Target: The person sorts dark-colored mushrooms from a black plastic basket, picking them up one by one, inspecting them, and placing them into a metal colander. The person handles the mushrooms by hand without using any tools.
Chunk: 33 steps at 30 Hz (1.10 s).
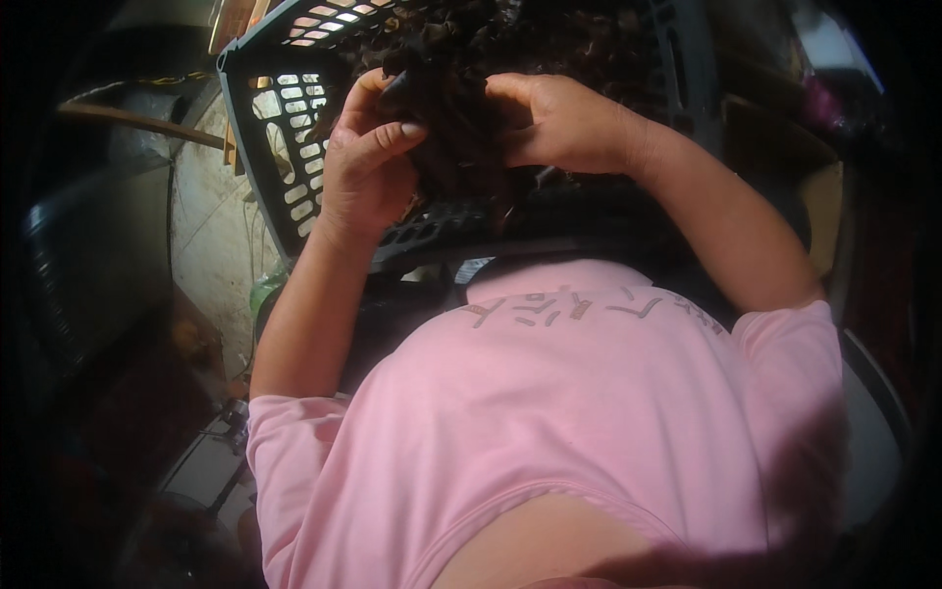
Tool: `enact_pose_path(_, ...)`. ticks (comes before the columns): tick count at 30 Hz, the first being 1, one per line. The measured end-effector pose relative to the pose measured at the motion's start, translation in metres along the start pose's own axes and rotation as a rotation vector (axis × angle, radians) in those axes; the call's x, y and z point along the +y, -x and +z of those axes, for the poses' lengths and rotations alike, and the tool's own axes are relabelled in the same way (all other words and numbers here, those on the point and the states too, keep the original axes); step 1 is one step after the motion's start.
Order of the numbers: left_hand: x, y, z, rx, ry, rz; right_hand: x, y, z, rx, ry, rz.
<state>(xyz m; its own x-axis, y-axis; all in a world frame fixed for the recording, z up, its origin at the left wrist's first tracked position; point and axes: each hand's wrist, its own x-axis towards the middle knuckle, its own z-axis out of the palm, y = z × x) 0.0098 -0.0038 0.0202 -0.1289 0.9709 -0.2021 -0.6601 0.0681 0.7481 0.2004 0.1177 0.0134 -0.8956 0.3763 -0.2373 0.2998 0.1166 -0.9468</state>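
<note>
A clump of dark brown, curled, leathery pieces [460,132] hangs between my two hands over a black plastic basket [246,132] with slotted walls. My left hand [372,158] pinches the clump's left side, thumb in front and a fingertip behind. From the other side, my right hand [578,121] grips it; most of those fingertips are hidden behind the dark material. More of the same curled pieces [589,37] fill the basket beyond my hands. Shadow blurs the pieces together, and I cannot tell for certain what they are.
The basket's near rim [412,254] lies just in front of my pink shirt [559,412]. To the left are a wooden stick [140,121], a stained pale floor [210,213] and a green plastic bag [266,288]. A cardboard box [820,199] stands at the right.
</note>
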Motion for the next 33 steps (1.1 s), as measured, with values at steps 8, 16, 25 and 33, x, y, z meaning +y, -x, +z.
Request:
enact_pose_path(8, -0.001, -0.006, -0.008, 0.162, -0.219, 0.087, -0.018, 0.009, 0.006, 0.026, -0.291, 0.203)
enact_pose_path(16, 0.002, -0.004, -0.004, 0.276, -0.383, -0.137, -0.002, 0.003, 0.002, 0.072, -0.284, 0.119)
enact_pose_path(25, -0.002, -0.001, -0.017, 0.23, -0.33, -0.071, -0.001, 0.003, -0.002, 0.11, -0.432, 0.111)
enact_pose_path(33, 0.002, 0.001, -0.013, 0.216, -0.241, -0.031, 0.003, 0.0, -0.004, 0.11, -0.431, 0.185)
